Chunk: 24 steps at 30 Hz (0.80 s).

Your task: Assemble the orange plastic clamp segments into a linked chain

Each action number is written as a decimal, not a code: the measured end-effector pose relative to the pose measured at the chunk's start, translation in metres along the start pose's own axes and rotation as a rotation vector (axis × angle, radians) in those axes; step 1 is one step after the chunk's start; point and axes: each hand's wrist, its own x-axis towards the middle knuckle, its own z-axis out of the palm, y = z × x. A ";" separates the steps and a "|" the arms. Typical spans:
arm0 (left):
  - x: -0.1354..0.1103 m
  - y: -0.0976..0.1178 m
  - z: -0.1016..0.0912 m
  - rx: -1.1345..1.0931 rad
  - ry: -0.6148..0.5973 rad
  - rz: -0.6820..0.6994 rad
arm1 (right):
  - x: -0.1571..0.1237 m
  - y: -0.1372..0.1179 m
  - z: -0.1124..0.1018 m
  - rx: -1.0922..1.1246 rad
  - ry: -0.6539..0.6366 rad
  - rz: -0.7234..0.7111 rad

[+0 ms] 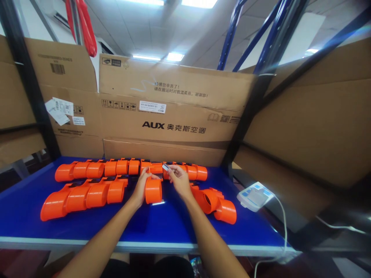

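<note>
My left hand (142, 187) is closed around an orange plastic cup-shaped part (153, 191), just above the blue tabletop. Between the fingertips of my right hand (178, 178) is a small flat whitish piece (165, 167), too small to name exactly. It is close to the top of the orange part; whether they touch I cannot tell. Behind my hands runs a back row of similar orange parts (95, 170) with dark pieces on top. A front row (96, 194) stands to the left, and several loose orange parts (225, 211) lie to the right, one tipped with its opening showing.
The blue table (174, 231) has a pale front edge. At its right end sits a white device (255, 196) with a cable (283, 216). Printed cardboard (124, 127) walls the back, and dark metal posts (246, 108) rise at the corners. A white strip (158, 203) lies near my left hand.
</note>
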 end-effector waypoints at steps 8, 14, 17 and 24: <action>0.004 -0.006 -0.008 0.122 -0.025 0.037 | 0.001 -0.001 -0.005 -0.072 0.082 -0.027; 0.004 -0.005 -0.007 0.135 -0.007 0.025 | 0.001 -0.003 -0.004 -0.129 0.057 -0.100; 0.003 -0.004 -0.007 0.161 -0.015 0.035 | -0.001 -0.002 -0.004 -0.156 0.043 -0.144; 0.001 0.000 -0.006 0.224 -0.013 0.089 | -0.002 -0.004 -0.008 -0.267 0.024 -0.176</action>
